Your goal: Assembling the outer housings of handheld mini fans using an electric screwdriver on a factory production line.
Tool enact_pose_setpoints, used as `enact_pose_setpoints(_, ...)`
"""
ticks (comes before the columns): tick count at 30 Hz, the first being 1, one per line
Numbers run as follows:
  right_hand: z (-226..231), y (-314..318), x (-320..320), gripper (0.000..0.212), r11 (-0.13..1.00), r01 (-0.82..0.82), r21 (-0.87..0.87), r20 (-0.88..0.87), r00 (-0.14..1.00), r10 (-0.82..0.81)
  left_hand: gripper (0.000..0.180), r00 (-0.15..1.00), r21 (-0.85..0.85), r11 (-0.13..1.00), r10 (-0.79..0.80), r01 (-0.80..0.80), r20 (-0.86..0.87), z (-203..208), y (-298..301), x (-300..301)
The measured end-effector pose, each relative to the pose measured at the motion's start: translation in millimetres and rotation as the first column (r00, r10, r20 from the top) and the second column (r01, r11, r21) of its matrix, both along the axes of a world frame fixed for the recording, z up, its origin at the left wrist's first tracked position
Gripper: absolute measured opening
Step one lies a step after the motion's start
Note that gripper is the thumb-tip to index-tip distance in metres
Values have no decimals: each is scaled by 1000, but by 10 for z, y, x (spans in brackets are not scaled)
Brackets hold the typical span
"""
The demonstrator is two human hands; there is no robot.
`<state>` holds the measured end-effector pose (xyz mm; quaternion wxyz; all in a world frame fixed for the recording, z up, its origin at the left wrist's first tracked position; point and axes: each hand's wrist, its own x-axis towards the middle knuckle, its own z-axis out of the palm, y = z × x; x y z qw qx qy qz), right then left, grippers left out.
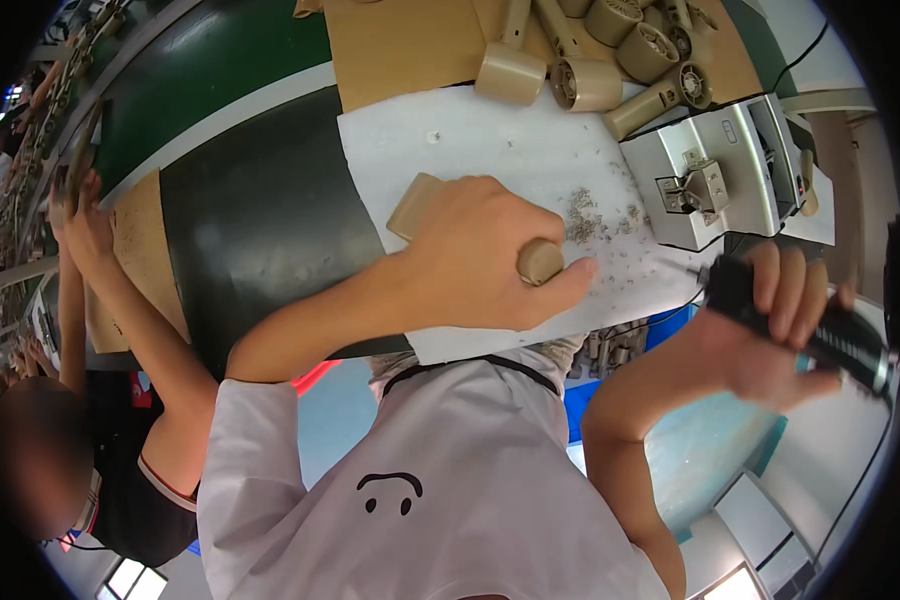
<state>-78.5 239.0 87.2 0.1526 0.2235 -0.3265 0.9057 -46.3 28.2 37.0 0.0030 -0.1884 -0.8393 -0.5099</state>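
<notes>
My left hand (480, 250) is wrapped round a beige hair-dryer-shaped housing (411, 207). Its round head pokes out past the wrist side and the handle end shows beside my thumb; the rest lies under my fingers. In my right hand (770, 340) is a black electric screwdriver (740, 296), gripped round its body, with the thin bit pointing left toward the housing but apart from it. Motion smears this hand a little. Small loose screws (585, 215) lie scattered on the white sheet (490, 130) beyond my left hand.
Several beige housings (587, 83) are piled at the back on brown cardboard (400, 50). A grey and silver screw feeder (715, 170) stands at the right. A cable trails from the screwdriver. On the left, a co-worker's arms (130, 290) reach over the bench beside a dark mat (260, 210).
</notes>
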Motion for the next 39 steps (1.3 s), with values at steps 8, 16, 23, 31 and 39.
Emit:
enact_pose_setpoints(8, -44, -469, 307, 51, 997, -50, 64, -57, 997, 53, 34, 983, -80, 989, 114, -126, -145, -132, 144, 91)
enact_pose_setpoints(16, -197, -545, 288, 61, 985, -132, 112, -99, 985, 143, 30, 992, -76, 991, 102, -108, -75, -156, 138, 92)
enact_pose_setpoints(23, -166, -566, 295, 60, 971, -194, 139, -119, 970, 211, 29, 993, -81, 991, 104, -108, -49, -125, 127, 110)
enact_pose_setpoints(31, -237, 380, -572, 86, 880, 306, 363, -93, 952, -292, 34, 999, -34, 998, 48, -47, 8, -8, 29, 30)
enact_pose_setpoints(39, -406, 62, -808, 89, 555, 494, 670, -80, 791, -607, 32, 999, -45, 999, -28, 29, 33, -78, 22, 57)
